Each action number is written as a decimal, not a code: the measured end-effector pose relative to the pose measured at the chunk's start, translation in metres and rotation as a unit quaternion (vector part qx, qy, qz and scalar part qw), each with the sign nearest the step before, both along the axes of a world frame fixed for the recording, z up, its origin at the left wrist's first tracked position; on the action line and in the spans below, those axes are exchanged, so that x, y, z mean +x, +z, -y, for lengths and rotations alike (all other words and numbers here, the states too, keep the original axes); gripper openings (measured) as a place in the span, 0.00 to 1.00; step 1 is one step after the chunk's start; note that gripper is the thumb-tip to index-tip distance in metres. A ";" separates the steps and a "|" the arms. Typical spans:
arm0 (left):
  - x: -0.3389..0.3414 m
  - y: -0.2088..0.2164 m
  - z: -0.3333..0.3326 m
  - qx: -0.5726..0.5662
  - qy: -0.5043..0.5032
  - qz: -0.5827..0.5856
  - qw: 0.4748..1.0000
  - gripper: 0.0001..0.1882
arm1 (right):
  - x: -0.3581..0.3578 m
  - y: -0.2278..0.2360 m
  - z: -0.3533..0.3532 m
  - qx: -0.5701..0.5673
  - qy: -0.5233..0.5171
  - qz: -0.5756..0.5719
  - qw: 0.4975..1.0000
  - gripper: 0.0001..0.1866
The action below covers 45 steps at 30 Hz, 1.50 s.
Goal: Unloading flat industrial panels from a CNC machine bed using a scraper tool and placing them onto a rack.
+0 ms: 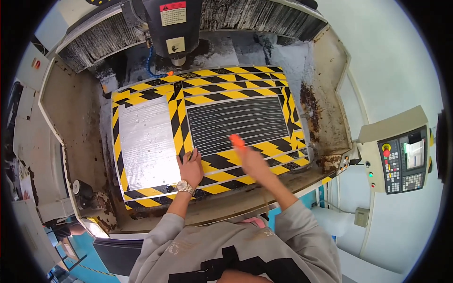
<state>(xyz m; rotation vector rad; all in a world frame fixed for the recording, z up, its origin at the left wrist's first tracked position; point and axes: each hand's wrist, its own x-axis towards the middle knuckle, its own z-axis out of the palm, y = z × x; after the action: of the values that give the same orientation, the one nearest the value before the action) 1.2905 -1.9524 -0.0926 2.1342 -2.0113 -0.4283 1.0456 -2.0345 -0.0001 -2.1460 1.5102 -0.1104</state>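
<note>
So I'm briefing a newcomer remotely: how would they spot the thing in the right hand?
Find the machine bed taped in yellow-black stripes. The right hand hovers by its dark grooved panel. The small orange tool sticking out of that hand is the only orange thing there.

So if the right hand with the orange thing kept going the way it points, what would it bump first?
Probably the dark grooved panel: the right hand and its orange tool aim up-left over it, though height is unclear.

A small orange tool (236,140), blurred, sticks up from the right hand (252,160) over the dark grooved plate (238,123). This plate lies flat, framed by yellow-black striped tape, beside a shiny metal plate (146,144) which the left hand (191,169) touches.
</note>
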 end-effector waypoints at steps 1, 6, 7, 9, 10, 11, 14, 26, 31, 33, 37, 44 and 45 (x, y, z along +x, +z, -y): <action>0.001 -0.002 0.001 0.002 0.000 0.001 1.000 0.22 | -0.024 -0.005 0.013 -0.047 0.026 -0.007 0.999 0.17; 0.002 -0.006 -0.004 -0.039 0.004 -0.007 0.999 0.19 | -0.120 0.017 0.059 -0.052 -0.176 -0.096 0.978 0.35; 0.004 -0.008 -0.005 -0.035 0.013 -0.009 0.999 0.19 | -0.104 0.044 0.055 0.019 -0.247 -0.023 0.969 0.34; 0.003 -0.006 -0.005 -0.033 0.015 -0.012 0.999 0.19 | -0.081 0.068 0.040 0.091 -0.324 0.048 0.940 0.34; 0.002 -0.005 -0.006 -0.033 0.017 -0.014 0.999 0.18 | -0.067 0.070 0.034 0.092 -0.295 0.041 0.950 0.33; 0.001 -0.005 -0.004 -0.033 0.012 -0.014 0.999 0.18 | -0.053 0.070 0.029 0.092 -0.268 0.034 0.958 0.32; 0.000 -0.006 -0.004 -0.043 0.013 -0.015 0.999 0.18 | 0.001 0.031 0.006 0.056 -0.098 0.055 0.992 0.34; 0.007 -0.004 -0.005 -0.018 0.002 -0.089 0.996 0.26 | -0.020 0.039 0.035 0.109 -0.230 0.093 0.963 0.38; 0.008 -0.019 0.008 -0.050 0.079 -0.166 0.982 0.27 | -0.045 0.080 0.021 0.193 -0.250 0.085 0.945 0.33; 0.001 -0.013 0.014 -0.012 0.061 -0.113 0.992 0.27 | -0.043 0.054 -0.017 0.073 -0.074 0.129 0.986 0.36; -0.019 -0.004 0.016 0.047 0.087 -0.074 0.992 0.34 | -0.045 0.079 -0.075 0.127 -0.124 0.060 0.982 0.29; -0.035 -0.032 0.036 -0.014 0.219 -0.175 0.960 0.39 | -0.168 0.066 -0.071 0.107 -0.321 0.028 0.941 0.28; -0.034 -0.033 0.038 -0.031 0.271 -0.229 0.934 0.39 | -0.172 0.073 -0.066 0.125 -0.340 0.033 0.931 0.28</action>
<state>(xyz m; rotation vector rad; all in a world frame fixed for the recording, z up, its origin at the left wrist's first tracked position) 1.2562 -1.9902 -0.1258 2.1711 -1.1194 -0.6743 0.8737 -1.9688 0.0729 -1.3367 2.0379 -0.2107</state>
